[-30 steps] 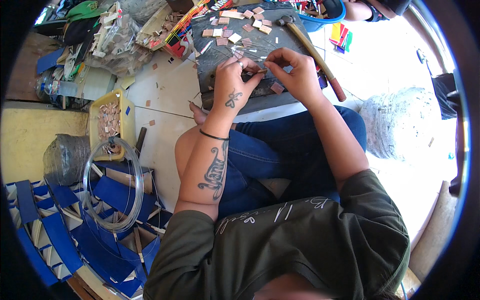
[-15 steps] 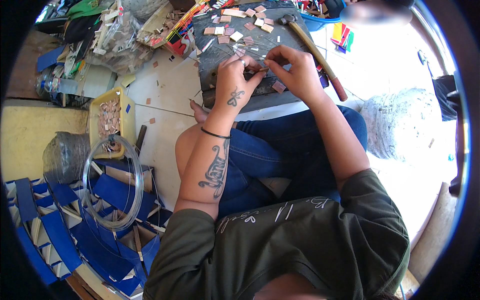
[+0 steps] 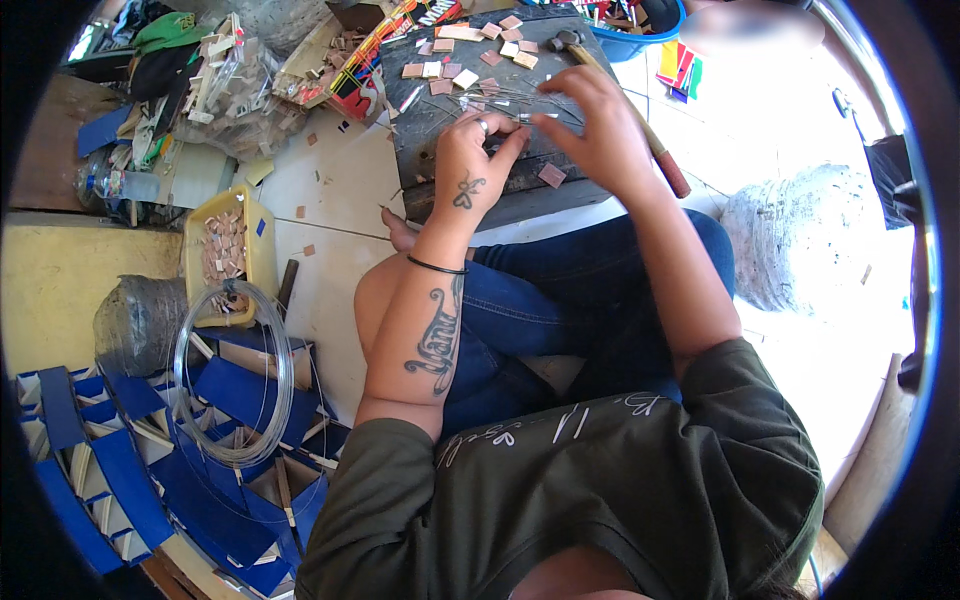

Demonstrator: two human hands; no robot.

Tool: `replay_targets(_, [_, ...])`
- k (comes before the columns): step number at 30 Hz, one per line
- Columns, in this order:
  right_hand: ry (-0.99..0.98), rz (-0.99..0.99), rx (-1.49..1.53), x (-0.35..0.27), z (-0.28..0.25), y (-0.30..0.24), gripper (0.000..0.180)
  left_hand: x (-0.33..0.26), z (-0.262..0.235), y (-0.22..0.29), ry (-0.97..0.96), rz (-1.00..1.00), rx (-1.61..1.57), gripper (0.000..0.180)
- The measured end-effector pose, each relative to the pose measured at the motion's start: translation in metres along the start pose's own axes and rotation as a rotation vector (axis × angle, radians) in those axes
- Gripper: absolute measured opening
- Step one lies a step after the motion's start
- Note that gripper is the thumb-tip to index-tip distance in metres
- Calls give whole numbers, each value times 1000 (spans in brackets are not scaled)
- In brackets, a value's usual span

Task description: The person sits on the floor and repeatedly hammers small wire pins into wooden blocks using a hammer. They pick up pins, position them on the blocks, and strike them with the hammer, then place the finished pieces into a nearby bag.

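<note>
The person sits on the floor with both hands up on the dark, worn wooden work block [image 3: 500, 190] at the far side of the scene. Compared with a second ago, the hands have drawn a little closer, and the fingertips now meet over the block's middle. The left hand [image 3: 470, 170], with a ring and a tattoo on its back, has its fingers curled nearly closed, pinching a thin metal pin or wire piece [image 3: 535, 117]; the right hand [image 3: 600, 130] bends its fingers in to the same small piece, though exactly how it grips is hidden. That meeting suggests fine fitting work on the pin is under way. Small square tan and pink tiles [image 3: 452, 70] lie scattered on the far part of the block, unmoved, and a wooden-handled hammer [image 3: 625, 100] rests just beyond the right hand. To the left, a yellow plastic tray [image 3: 225, 250] of small pieces and a coil of grey wire [image 3: 225, 375] sit on the floor.
</note>
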State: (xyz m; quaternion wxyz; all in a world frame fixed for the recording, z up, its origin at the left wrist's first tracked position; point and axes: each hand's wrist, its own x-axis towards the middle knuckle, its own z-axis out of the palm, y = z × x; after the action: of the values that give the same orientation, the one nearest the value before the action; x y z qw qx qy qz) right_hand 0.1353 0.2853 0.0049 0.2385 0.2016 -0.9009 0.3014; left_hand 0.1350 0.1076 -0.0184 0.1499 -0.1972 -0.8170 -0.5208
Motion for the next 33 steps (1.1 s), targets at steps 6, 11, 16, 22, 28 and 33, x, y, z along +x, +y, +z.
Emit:
replay_targets(6, [-229, 364, -510, -40, -42, 35, 44, -1, 2, 1, 14, 22, -28, 12])
replay_targets(11, [-126, 394, -178, -52, -46, 33, 40, -2, 3, 0, 33, 78, 10, 11])
replay_targets(16, [-266, 674, 408, -69, -93, -21, 37, -4, 3, -1, 41, 109, 24, 12])
replay_targets(22, [-236, 310, 100, -84, -117, -74, 36, -4, 5, -4, 10, 41, 38, 11])
replay_targets(28, [-276, 281, -8, -85, -113, -81, 39, -3, 5, -4, 30, 114, 33, 12])
replay_targets(33, [-223, 250, 45, -85, -114, -78, 40, -4, 4, -3, 21, 104, 30, 13])
